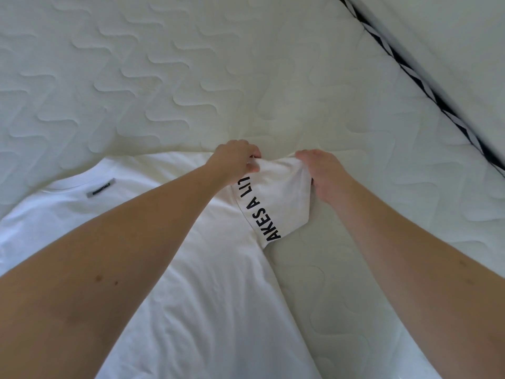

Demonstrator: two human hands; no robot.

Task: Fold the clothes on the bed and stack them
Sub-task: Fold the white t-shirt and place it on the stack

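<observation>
Pinching the far edge of a sleeve (pixel 276 192), the left hand (pixel 235 160) and the right hand (pixel 325 173) each had fingers curled round the cloth, the sleeve raised a little between them. Black capitals along the sleeve read "AKES A LI", the rest hidden in the fold. The sleeve belonged to a white T-shirt (pixel 191 283) spread flat on the quilted mattress (pixel 191 77). A grey neck label (pixel 100 191) carried small print, too blurred to read surely.
</observation>
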